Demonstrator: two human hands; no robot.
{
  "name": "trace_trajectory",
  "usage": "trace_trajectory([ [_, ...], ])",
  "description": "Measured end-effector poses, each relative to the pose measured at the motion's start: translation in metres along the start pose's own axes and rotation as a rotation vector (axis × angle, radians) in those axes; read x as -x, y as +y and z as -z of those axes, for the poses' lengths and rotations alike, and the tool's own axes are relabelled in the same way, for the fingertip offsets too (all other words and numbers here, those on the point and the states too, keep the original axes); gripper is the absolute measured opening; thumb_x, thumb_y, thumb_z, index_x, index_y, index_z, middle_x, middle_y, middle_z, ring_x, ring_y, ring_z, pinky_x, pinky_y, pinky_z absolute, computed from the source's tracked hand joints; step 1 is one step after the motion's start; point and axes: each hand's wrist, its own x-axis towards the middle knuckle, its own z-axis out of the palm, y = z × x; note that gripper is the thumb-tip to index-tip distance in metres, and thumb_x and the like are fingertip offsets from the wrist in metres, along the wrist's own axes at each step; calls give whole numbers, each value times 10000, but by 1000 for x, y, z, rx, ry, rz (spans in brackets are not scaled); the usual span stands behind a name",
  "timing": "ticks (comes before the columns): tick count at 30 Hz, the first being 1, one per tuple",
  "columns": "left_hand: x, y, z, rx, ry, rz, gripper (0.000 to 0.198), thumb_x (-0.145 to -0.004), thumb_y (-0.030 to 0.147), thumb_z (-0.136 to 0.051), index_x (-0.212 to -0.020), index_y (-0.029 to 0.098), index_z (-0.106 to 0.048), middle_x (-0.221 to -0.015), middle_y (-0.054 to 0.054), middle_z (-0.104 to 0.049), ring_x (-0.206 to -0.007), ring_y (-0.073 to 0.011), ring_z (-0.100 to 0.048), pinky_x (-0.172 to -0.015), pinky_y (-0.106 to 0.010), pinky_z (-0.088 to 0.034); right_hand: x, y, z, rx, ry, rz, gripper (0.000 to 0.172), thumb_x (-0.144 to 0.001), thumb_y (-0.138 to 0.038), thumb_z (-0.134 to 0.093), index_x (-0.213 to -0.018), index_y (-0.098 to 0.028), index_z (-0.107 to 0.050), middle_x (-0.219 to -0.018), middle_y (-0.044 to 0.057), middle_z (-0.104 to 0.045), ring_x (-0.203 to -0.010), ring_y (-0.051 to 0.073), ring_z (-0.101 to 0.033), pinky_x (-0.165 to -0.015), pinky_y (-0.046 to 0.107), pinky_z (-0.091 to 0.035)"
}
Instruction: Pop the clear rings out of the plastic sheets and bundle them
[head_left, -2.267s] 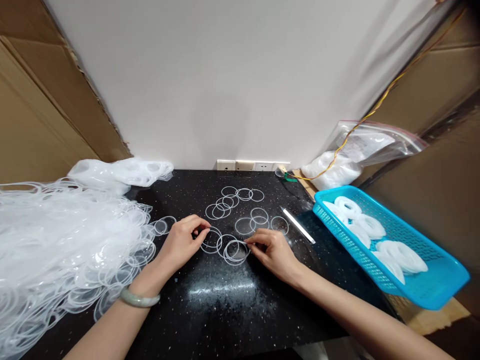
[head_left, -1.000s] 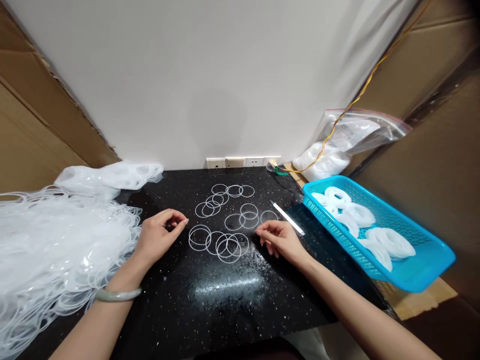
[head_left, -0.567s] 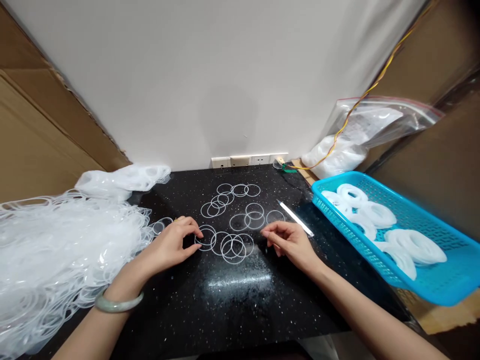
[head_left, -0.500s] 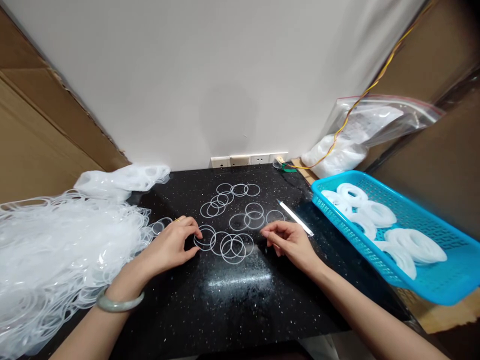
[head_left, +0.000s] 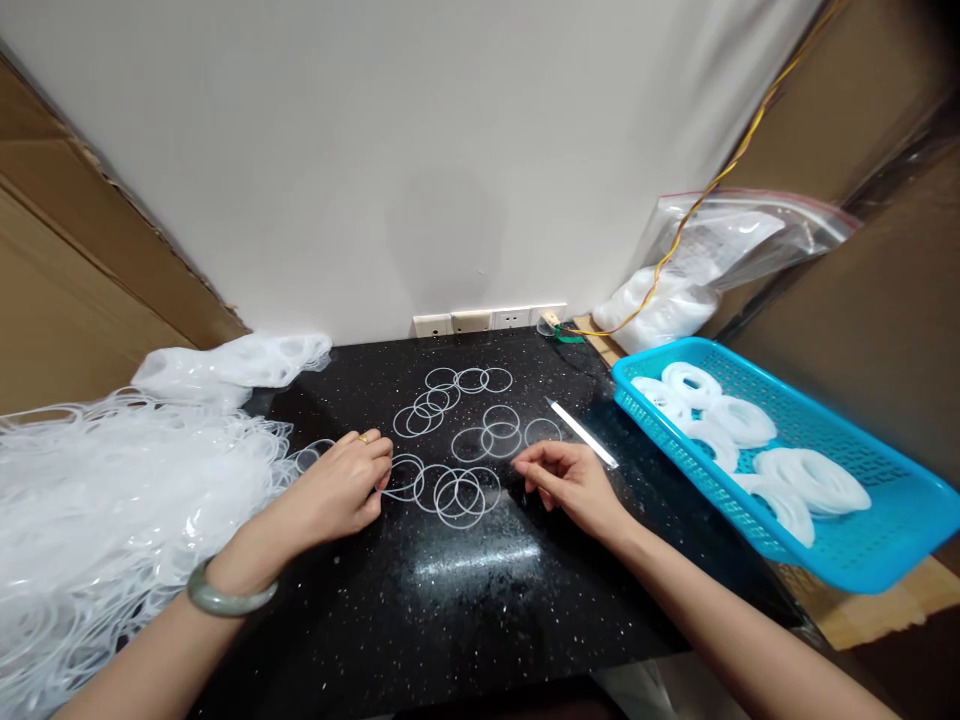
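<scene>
Several thin clear plastic rings (head_left: 459, 480) lie overlapping in loose clusters on the black speckled countertop (head_left: 480, 620). At the left end of the nearest cluster, my left hand (head_left: 345, 492) has its fingers closed on the edge of a plastic ring (head_left: 422, 480). Its fingertips are partly hidden behind the hand. To the right of the same cluster, my right hand (head_left: 574, 485) hovers low with thumb and index finger pinched together. Whether anything thin is between those fingertips, I cannot make out.
A big heap of clear rings (head_left: 142, 500) covers the left side, with a plastic bag (head_left: 232, 365) behind it. On the right are a white pen (head_left: 583, 433) and a blue basket (head_left: 892, 500) holding bundled rings (head_left: 814, 480). Sockets (head_left: 472, 321) and a yellow cable (head_left: 679, 235) are behind.
My left hand's fingers have closed at the near cluster's left edge, where they were apart before. The right hand keeps its pinch. The whole view has shifted slightly.
</scene>
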Motion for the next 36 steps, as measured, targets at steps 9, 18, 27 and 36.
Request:
trace_trajectory([
  [9,15,-31,6,630,179,327,50,-786,230,-518,-759,189,-529,-967,-35,-670,-904,-196,-620,-802,-291,-458,1,-1,1,-16,-3,14,254,-801,-390,-655,-820,-137,-667,-576,-10,-594,-386,51,-450,-380,167,-328],
  [18,-8,39,18,691,104,34,85,-831,160,-499,-819,185,-579,-770,17,-633,-668,-111,-565,-639,-213,-427,0,2,1,-7,-1,29,236,-810,-367,-647,-832,-134,-671,-587,-8,-601,-387,50,-452,-385,167,-334],
  [27,-55,50,-19,385,175,112,133,-863,306,-598,-811,190,-640,-739,-2,-628,-728,-173,-552,-768,-343,-384,-2,0,2,-3,17,50,229,-810,-358,-639,-824,-131,-670,-589,-10,-595,-386,52,-447,-376,168,-326],
  [36,-61,54,-17,306,87,197,118,-791,207,-565,-710,189,-649,-696,-5,-642,-729,-191,-571,-759,-345,-364,1,-3,0,-21,-10,68,220,-817,-348,-637,-819,-130,-670,-587,-14,-587,-393,48,-445,-380,165,-317],
])
